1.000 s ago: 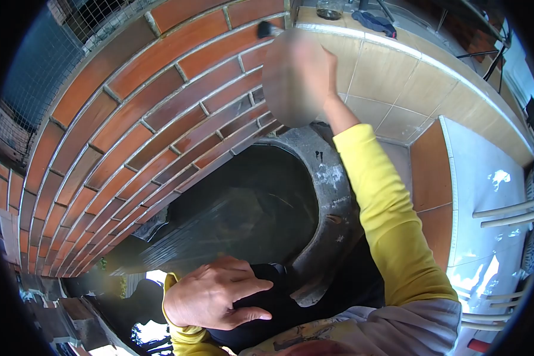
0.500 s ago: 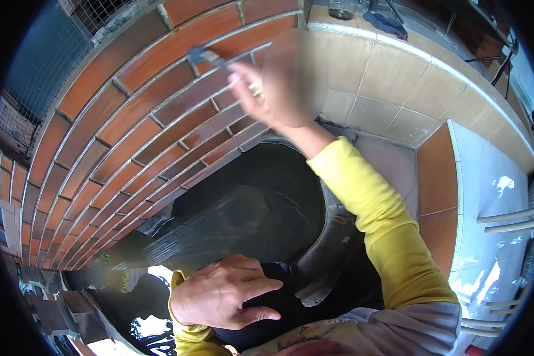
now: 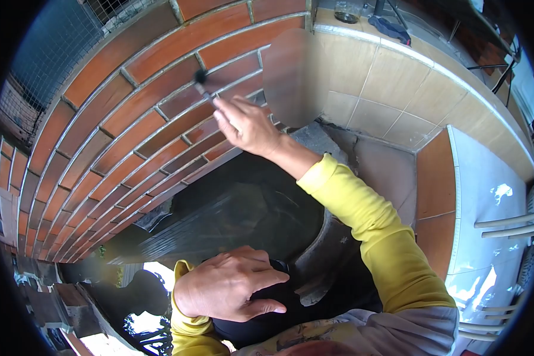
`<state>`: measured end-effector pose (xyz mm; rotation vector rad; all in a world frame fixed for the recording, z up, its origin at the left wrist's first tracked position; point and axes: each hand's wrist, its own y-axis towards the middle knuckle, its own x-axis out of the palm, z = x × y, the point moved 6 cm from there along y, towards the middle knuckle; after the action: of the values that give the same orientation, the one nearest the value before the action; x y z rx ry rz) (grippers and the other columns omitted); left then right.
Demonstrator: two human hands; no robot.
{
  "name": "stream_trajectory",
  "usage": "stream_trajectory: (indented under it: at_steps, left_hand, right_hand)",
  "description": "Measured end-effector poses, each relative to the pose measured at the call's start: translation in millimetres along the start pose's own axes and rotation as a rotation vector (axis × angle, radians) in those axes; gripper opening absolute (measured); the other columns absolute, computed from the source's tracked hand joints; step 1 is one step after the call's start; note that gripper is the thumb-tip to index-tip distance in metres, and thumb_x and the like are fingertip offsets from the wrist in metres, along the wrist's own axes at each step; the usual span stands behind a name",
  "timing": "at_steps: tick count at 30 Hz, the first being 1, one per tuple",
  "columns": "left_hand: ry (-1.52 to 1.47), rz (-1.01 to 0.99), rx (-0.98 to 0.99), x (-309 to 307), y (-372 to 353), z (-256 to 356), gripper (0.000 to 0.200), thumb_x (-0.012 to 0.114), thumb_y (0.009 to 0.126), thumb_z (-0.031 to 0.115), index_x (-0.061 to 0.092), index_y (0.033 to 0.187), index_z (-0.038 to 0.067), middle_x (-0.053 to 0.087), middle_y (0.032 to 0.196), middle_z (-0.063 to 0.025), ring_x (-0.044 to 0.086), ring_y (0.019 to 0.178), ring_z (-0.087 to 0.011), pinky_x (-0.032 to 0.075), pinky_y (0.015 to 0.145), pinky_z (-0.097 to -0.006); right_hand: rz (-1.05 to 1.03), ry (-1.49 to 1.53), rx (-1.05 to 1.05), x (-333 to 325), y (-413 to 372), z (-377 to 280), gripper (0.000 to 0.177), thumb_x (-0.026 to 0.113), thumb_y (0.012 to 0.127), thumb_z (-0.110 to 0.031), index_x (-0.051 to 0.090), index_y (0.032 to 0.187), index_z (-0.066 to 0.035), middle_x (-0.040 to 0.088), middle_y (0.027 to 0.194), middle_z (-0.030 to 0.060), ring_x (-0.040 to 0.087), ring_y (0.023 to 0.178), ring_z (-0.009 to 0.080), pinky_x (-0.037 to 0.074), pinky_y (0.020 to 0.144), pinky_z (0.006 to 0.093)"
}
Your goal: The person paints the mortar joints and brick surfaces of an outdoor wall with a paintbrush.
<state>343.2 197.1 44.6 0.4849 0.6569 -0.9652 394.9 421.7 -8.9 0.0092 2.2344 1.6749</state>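
My right hand is closed around the handle of a small paintbrush. Its dark bristles, a little blurred, are at the face of the brick wall, where red-brown bricks run in rows with pale joints. Whether the bristles press on a brick or on a joint is hard to tell. Low in the view, my left hand rests on my dark-clad knee, holding nothing, with the thumb and index finger apart. Both arms wear yellow sleeves.
Below the wall lies a pool of dark water with a stone edge. A tiled ledge at the back right carries a glass jar and a dark cloth. Wire mesh stands at upper left.
My right hand has come down and slightly left with the paintbrush, whose tip now sits lower on the bricks. My left hand stays on the knee.
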Motion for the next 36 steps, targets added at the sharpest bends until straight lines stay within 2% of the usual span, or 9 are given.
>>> stream_trajectory:
  at_steps: [4,10,13,16,21,25,29,32,36]
  left_hand:
    - [0.001,-0.022,-0.049,-1.6,-5.6,1.1,0.044,0.08,0.085,0.037,0.071,0.108,0.0,0.069,0.082,-0.0098,0.065,0.081,-0.0287,0.055,0.079,-0.0393]
    - [-0.031,0.007,-0.027,-6.9,-17.7,6.4,0.044,0.081,0.085,0.036,0.071,0.107,-0.001,0.068,0.079,-0.0096,0.065,0.078,-0.0282,0.054,0.078,-0.0393]
    - [-0.016,0.013,-0.002,-7.2,-16.3,7.4,0.047,0.087,0.08,0.035,0.073,0.107,-0.001,0.069,0.08,-0.0102,0.067,0.076,-0.0267,0.054,0.071,-0.0376]
    - [-0.013,0.01,0.015,-2.5,-11.1,5.6,0.048,0.088,0.079,0.034,0.073,0.108,-0.001,0.07,0.081,-0.011,0.067,0.076,-0.0272,0.054,0.07,-0.0377]
    - [-0.038,-0.046,-0.059,1.5,-10.4,1.1,0.043,0.077,0.088,0.037,0.069,0.109,0.0,0.068,0.087,-0.0109,0.063,0.09,-0.03,0.053,0.084,-0.0415]
    - [-0.026,0.013,0.016,-0.9,-10.5,-0.5,0.046,0.086,0.083,0.034,0.071,0.108,-0.002,0.069,0.082,-0.0112,0.066,0.079,-0.0287,0.054,0.074,-0.0402]
    - [-0.048,0.012,0.01,-3.6,-16.0,-2.3,0.046,0.085,0.083,0.034,0.072,0.108,-0.002,0.069,0.082,-0.011,0.067,0.078,-0.0286,0.054,0.074,-0.0401]
    - [-0.055,0.038,0.006,-8.5,-28.6,3.5,0.045,0.085,0.083,0.034,0.072,0.108,-0.002,0.068,0.081,-0.0109,0.067,0.077,-0.0289,0.054,0.074,-0.0401]
    - [-0.05,0.055,0.025,-8.9,-31.8,4.9,0.046,0.083,0.085,0.035,0.071,0.109,-0.002,0.067,0.082,-0.0111,0.066,0.078,-0.0295,0.054,0.075,-0.0401]
  right_hand:
    - [0.11,0.174,0.39,-42.9,-2.3,55.0,0.024,0.065,0.099,-0.009,0.07,0.119,0.001,0.077,0.091,0.0135,0.073,0.083,0.0154,0.057,0.074,0.0275]
    - [0.579,-0.035,0.656,-168.8,-25.6,153.1,0.023,0.063,0.1,-0.015,0.072,0.112,0.003,0.076,0.082,0.0088,0.068,0.071,0.01,0.053,0.064,0.026]
    - [0.677,-0.211,0.619,-173.5,-22.1,138.5,0.024,0.063,0.1,-0.015,0.072,0.11,0.004,0.075,0.08,0.01,0.068,0.07,0.0119,0.053,0.065,0.0273]
    - [0.354,-0.377,0.197,-81.0,-9.5,78.5,0.023,0.062,0.098,-0.014,0.069,0.107,0.006,0.072,0.09,0.0241,0.073,0.082,0.0374,0.058,0.071,0.0441]
    - [0.194,0.117,-0.006,-5.0,35.8,-41.9,0.024,0.065,0.095,-0.01,0.066,0.11,0.008,0.068,0.081,0.02,0.067,0.073,0.0344,0.056,0.068,0.0436]
    - [0.15,0.288,-0.152,31.0,87.5,-71.0,0.023,0.07,0.094,-0.007,0.067,0.112,0.006,0.07,0.081,0.0154,0.068,0.072,0.0289,0.054,0.065,0.0372]
    - [0.246,0.319,0.112,5.9,90.5,-2.8,0.015,0.066,0.095,-0.013,0.071,0.103,-0.001,0.071,0.078,0.0161,0.072,0.069,0.0295,0.055,0.06,0.0377]
    - [0.392,0.141,0.42,-53.7,50.6,41.5,0.022,0.066,0.1,-0.015,0.072,0.114,0.001,0.076,0.086,0.0113,0.074,0.079,0.0133,0.058,0.069,0.0268]
    - [0.633,-0.052,0.4,-88.7,35.3,53.5,0.023,0.063,0.101,-0.012,0.069,0.115,0.005,0.074,0.085,0.012,0.072,0.078,0.0167,0.056,0.068,0.0285]
